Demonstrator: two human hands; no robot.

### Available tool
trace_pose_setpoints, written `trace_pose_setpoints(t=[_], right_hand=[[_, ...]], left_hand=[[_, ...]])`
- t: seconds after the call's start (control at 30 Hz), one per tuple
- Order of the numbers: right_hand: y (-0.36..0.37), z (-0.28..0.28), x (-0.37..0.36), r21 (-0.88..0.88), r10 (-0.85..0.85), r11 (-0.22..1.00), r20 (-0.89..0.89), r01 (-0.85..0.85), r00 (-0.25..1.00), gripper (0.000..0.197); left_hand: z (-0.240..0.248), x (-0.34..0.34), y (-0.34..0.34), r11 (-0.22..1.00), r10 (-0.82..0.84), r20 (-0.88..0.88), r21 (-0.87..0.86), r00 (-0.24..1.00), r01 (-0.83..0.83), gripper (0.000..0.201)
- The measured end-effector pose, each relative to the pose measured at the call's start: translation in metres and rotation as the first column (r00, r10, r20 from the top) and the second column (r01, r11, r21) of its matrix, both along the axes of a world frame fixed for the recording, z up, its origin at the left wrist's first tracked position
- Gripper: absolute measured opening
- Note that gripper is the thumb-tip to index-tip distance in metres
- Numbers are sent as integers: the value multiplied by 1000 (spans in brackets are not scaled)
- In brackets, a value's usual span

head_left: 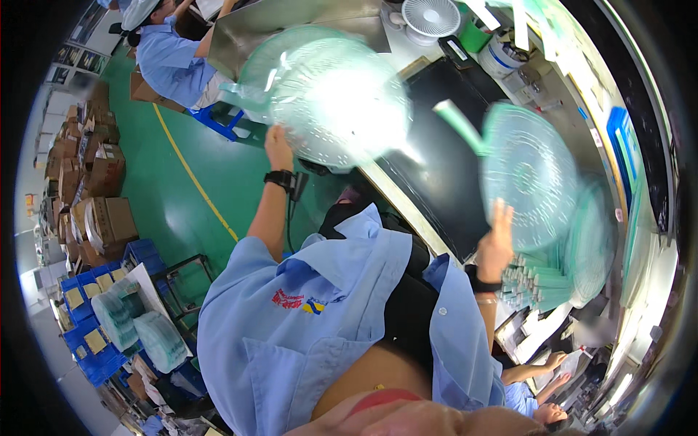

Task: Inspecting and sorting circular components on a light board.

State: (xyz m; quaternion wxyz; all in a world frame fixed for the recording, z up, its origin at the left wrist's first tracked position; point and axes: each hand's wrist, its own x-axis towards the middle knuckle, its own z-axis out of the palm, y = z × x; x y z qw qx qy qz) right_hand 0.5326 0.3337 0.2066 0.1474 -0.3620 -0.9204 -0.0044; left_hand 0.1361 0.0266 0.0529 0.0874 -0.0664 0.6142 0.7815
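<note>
My left hand (278, 149) grips the lower left rim of a large, round, pale green translucent plastic disc (313, 120), blurred and washed out by glare. Behind it a second disc (254, 69) overlaps in part, by the steel bin. At the right, my right hand (496, 243) has its fingers straight and together against the near rim of another round disc with a handle (527, 167); its thumb is hidden. That disc stands tilted over the black work mat (443, 174), its handle pointing up and left. Close by my right wrist lies a stack of similar discs (589, 247), handles bunched together.
A steel bin (240, 36) stands at the far edge, and a white fan (430, 18) and bucket (502, 57) at the back right. One co-worker (171, 62) sits at far left, another (534, 392) at lower right. Cartons (105, 211) and blue crates (91, 349) line the left.
</note>
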Motion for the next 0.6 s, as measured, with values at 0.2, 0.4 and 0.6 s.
trace_pose_setpoints(t=[0.2,0.4,0.6], right_hand=[[-37,-84,-72,-281,417,895,252,-346,873,63],[-58,-93,-91,-367,446,872,326,-323,834,64],[-61,-97,-92,-355,403,888,296,-292,866,64]], left_hand=[[-42,-112,-42,650,280,-443,-566,852,-508,22],[-43,-151,-26,610,555,-246,-529,795,-589,42],[-52,-122,5,791,598,113,-239,793,-563,83]])
